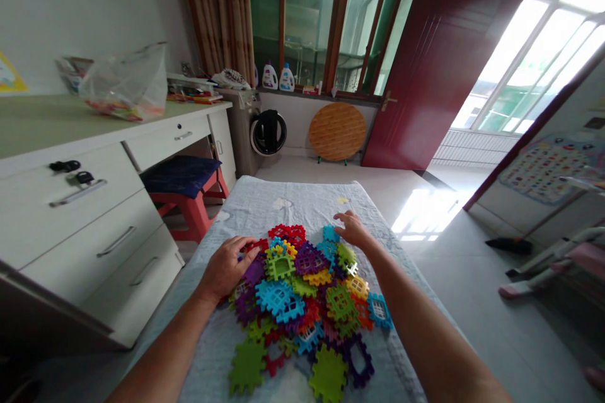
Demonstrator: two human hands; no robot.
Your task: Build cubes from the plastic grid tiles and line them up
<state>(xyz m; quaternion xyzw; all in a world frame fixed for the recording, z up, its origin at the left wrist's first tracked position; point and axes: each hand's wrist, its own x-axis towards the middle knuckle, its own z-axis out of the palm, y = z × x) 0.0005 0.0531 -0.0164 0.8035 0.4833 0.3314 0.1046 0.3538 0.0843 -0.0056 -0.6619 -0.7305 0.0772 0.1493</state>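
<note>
A heap of plastic interlocking building tiles (309, 261) with toothed edges, in red, blue, green, purple, yellow and orange, lies on a cloth-covered table. At the heap's left side, my left hand (231, 267) rests with fingers stretched forward and thumb apart, against a purple tile (255, 271) and a red tile (259, 244). My right hand (352, 228) is at the far right of the heap, its fingers apart and slightly bent. Close to its thumb side is a light blue tile (331, 233); whether they touch is hard to tell. Neither hand appears to hold a tile.
The pale blue patterned cloth (302, 201) covers the table. To the left are a red stool (193, 201) with a dark seat and a white desk (94, 201) bearing a plastic bag (127, 82). Behind stand a washing machine (246, 132) and a round wooden tabletop (337, 131).
</note>
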